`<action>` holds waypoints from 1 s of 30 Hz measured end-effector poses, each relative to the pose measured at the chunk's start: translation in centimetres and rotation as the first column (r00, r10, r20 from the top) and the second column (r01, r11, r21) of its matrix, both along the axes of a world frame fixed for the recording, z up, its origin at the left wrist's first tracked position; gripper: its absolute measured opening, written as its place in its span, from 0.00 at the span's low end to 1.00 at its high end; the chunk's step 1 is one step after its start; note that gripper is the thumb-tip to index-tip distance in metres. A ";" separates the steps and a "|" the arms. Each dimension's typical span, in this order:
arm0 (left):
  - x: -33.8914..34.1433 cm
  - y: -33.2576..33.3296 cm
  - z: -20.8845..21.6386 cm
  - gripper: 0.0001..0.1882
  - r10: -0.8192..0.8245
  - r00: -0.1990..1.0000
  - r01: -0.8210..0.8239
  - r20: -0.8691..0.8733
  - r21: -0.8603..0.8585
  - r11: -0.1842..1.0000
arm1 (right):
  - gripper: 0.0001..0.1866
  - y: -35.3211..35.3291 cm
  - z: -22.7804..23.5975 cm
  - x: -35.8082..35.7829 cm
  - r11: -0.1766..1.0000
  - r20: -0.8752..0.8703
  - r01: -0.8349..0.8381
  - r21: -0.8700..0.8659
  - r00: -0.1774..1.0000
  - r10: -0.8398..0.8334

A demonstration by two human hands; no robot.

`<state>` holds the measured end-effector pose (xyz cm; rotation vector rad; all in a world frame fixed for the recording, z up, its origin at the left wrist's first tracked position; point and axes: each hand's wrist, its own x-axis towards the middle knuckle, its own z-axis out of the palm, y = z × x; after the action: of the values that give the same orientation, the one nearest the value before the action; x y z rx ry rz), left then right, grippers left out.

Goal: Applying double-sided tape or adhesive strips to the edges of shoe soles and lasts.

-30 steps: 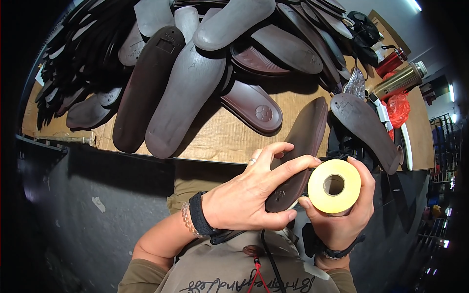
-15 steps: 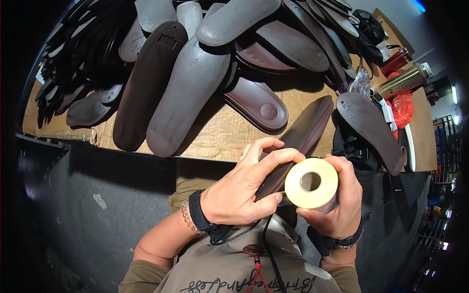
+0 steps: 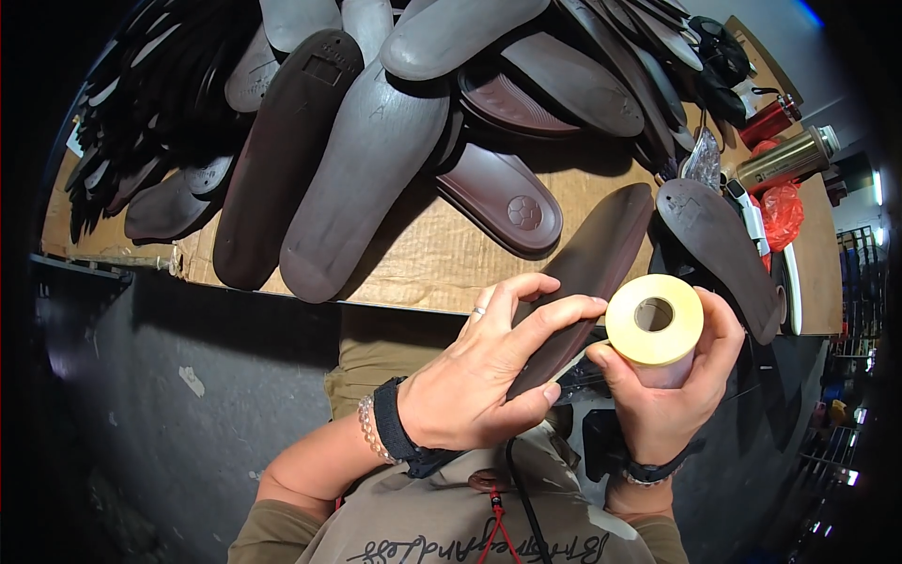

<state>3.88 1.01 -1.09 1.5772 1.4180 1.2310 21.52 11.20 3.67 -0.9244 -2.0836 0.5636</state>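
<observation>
The left hand (image 3: 470, 385) is clamped on a dark brown sole (image 3: 601, 244), which slants across the near edge of the table (image 3: 423, 287), and the right hand (image 3: 676, 399) grips a yellow roll (image 3: 655, 348) at that same edge. Further onto the table lies a heap of grey and dark soles (image 3: 371, 179), while a metal flask (image 3: 785, 161) and a red bag (image 3: 781, 214) sit at the table's right end
</observation>
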 end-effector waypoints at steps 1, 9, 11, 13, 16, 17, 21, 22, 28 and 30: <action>0.1 0.0 -0.1 0.40 0.009 1.000 -0.009 -0.005 0.002 1.000 | 0.48 0.0 -0.1 -0.1 1.000 0.022 0.020 0.019 1.000 -0.020; 0.7 0.0 -0.1 0.43 0.083 0.996 -0.082 0.030 -0.051 0.995 | 0.47 0.3 -1.0 -0.1 0.994 0.042 0.081 0.072 0.996 -0.085; 0.9 0.1 0.0 0.43 0.089 0.995 -0.087 0.038 -0.066 0.994 | 0.46 0.4 -1.3 -0.1 0.994 0.039 0.084 0.077 0.995 -0.087; 1.0 0.2 0.0 0.44 0.094 0.995 -0.093 0.020 -0.070 0.993 | 0.46 0.5 -1.4 -0.1 0.993 0.040 0.089 0.076 0.995 -0.092; 1.0 0.2 0.0 0.44 0.089 0.996 -0.088 0.011 -0.078 0.993 | 0.46 0.5 -1.6 -0.1 0.992 0.043 0.101 0.070 0.994 -0.104; 1.0 0.2 0.0 0.44 0.088 0.996 -0.087 0.011 -0.079 0.993 | 0.45 0.5 -1.6 0.0 0.992 0.047 0.107 0.068 0.993 -0.110; 1.2 0.2 0.0 0.44 0.095 0.995 -0.096 -0.015 -0.086 0.992 | 0.45 0.5 -1.5 0.0 0.989 0.055 0.119 0.084 0.991 -0.124; 1.3 0.2 -0.1 0.44 0.099 0.995 -0.100 -0.017 -0.086 0.991 | 0.45 0.5 -1.5 0.0 0.989 0.049 0.121 0.088 0.991 -0.125; 1.3 0.2 -0.1 0.45 0.098 0.995 -0.100 -0.035 -0.079 0.992 | 0.44 0.7 -1.7 -0.2 0.990 0.041 0.108 0.088 0.993 -0.112; 1.3 0.3 -0.1 0.45 0.098 0.995 -0.100 -0.029 -0.086 0.991 | 0.44 0.7 -1.7 -0.3 0.990 0.046 0.104 0.097 0.993 -0.109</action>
<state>5.18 1.30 -1.17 1.4836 1.5615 1.1929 21.20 11.92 1.93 -0.9977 -2.0738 0.3860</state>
